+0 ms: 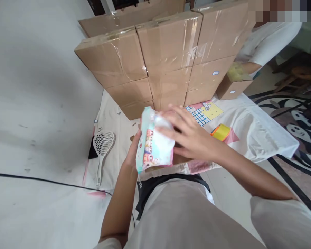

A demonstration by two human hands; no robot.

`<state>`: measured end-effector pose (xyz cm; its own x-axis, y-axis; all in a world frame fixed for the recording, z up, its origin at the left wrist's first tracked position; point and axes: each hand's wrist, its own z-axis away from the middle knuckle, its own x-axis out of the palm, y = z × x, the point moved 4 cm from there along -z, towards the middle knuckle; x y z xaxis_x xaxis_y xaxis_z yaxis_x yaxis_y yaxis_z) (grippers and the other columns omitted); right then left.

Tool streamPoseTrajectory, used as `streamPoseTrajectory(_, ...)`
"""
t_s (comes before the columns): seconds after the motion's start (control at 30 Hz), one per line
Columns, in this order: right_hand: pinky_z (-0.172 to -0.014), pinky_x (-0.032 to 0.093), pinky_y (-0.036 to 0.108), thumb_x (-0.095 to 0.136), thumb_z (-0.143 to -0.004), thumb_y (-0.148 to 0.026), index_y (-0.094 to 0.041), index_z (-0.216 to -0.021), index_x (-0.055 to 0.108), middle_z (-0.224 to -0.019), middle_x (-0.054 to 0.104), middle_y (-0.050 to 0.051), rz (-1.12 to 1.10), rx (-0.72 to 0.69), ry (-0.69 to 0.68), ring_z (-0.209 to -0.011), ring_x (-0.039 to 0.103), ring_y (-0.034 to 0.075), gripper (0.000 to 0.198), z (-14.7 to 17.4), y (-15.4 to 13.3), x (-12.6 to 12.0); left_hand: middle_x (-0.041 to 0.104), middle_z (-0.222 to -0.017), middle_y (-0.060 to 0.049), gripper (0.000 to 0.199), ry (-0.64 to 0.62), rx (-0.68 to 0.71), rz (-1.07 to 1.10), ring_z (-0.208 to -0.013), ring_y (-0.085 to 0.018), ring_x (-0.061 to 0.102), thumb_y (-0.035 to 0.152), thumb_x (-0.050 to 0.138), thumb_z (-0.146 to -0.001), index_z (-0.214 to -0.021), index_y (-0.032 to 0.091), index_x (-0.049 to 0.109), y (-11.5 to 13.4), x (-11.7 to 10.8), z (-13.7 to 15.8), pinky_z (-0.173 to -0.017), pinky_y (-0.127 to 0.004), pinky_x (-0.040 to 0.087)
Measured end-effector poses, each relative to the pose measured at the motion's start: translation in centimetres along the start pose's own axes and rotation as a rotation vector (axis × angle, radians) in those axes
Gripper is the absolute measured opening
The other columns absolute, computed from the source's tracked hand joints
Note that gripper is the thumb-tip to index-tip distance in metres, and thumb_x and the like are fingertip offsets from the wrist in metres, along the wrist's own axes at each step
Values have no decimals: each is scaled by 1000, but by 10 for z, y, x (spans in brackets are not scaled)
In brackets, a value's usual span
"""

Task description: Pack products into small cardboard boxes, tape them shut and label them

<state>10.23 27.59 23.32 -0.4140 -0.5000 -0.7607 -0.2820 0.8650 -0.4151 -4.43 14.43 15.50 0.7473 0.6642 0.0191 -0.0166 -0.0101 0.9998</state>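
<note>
My left hand (133, 150) is closed around the left edge of a pastel package (151, 148) with a mint-green side and small cartoon figures on its front. It is held up above the table's near edge, slightly tilted. My right hand (185, 133) reaches over the package's right part, fingers stretched out, apart and smeared by motion. Beneath those fingers the package's surface looks plain white; whether this is a label or glare I cannot tell. Brown cardboard (180, 159) shows just below my right hand, mostly hidden.
Taped cardboard boxes (168, 45) form a wall ahead. On the cloth-covered table (259, 121) lie a white slotted scoop (103, 145), a sticker sheet (206, 112) and a yellow-orange item (221, 132). Right of the wall, another person's arm (251, 68) is by a small open box (232, 88).
</note>
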Motion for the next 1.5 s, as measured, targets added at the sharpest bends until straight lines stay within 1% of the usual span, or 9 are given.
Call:
streamPoseTrajectory(0.1, -112, 43, 58, 64, -93, -30, -34, -160, 21, -156, 42, 13, -208, 221, 157, -143, 44, 34, 80, 16, 4, 9, 70, -131, -8, 73, 57, -12, 348, -132, -34, 58, 80, 44, -84, -129, 26, 63, -10, 10, 17, -108, -55, 52)
streamPoseTrajectory(0.27, -108, 46, 57, 84, -74, -45, -29, -162, 15, -156, 39, 17, -165, 268, -42, -143, 41, 41, 113, 8, -9, 32, 67, -135, -8, 92, 19, -100, 507, -130, -36, 58, 71, 82, -53, -133, 31, 60, -43, 27, 44, -110, -55, 49)
streamPoseTrajectory(0.47, -92, 54, 45, 82, -76, -42, -37, -163, 14, -147, 52, 9, -190, 138, -285, -128, 57, 35, 110, -13, -6, 23, 73, -124, -8, 63, -62, -178, 249, -123, -33, 64, 51, 87, -65, -119, 25, 69, -64, 16, 67, -114, -56, 44)
streamPoseTrajectory(0.63, -87, 53, 42, 74, -79, -21, -35, -162, 19, -146, 52, 10, -11, 61, -358, -128, 53, 36, 101, -19, 15, 14, 52, -153, -9, 54, 208, 148, -367, -144, -33, 45, 33, 75, -83, -135, 29, 61, -29, -29, 72, -120, -52, 37)
streamPoseTrajectory(0.8, -79, 51, 40, 68, -71, -6, -25, -159, 27, -132, 58, 15, 229, -16, -574, -108, 60, 35, 99, -20, 43, 52, 36, -163, -11, 48, 279, 271, -855, -153, -35, 28, 37, 69, -88, -135, 28, 62, -36, -55, 59, -122, -59, 27)
streamPoseTrajectory(1.0, -76, 52, 39, 66, -74, -8, -18, -161, 20, -137, 52, 20, 279, -32, -845, -105, 62, 34, 99, -16, 72, 107, 55, -144, -16, 53, 220, 130, -821, -139, -31, 48, 38, 61, -92, -142, 21, 56, -64, -56, 46, -116, -52, 41)
streamPoseTrajectory(1.27, -77, 53, 43, 58, -92, -16, -25, -156, 36, -134, 55, 23, 367, -57, -940, -103, 66, 36, 69, -11, 90, 159, 59, -145, -12, 50, 251, 177, -784, -141, -27, 49, 29, 59, -91, -140, 21, 58, -67, -51, 41, -119, -48, 40)
streamPoseTrajectory(1.4, -90, 53, 45, 70, -85, -22, -29, -155, 42, -146, 52, 18, 199, 39, -945, -117, 62, 37, 75, -10, 96, 143, 61, -143, -11, 51, 284, 145, -799, -140, -28, 51, 28, 60, -90, -141, 20, 58, -69, -51, 44, -118, -48, 42)
streamPoseTrajectory(1.5, -97, 54, 41, 79, -77, -25, -31, -146, 55, -152, 52, 9, -35, 164, -857, -127, 59, 34, 74, -7, 88, 88, 60, -145, -11, 53, 279, 112, -782, -142, -30, 49, 32, 59, -92, -144, 23, 55, -74, -53, 47, -117, -51, 43)
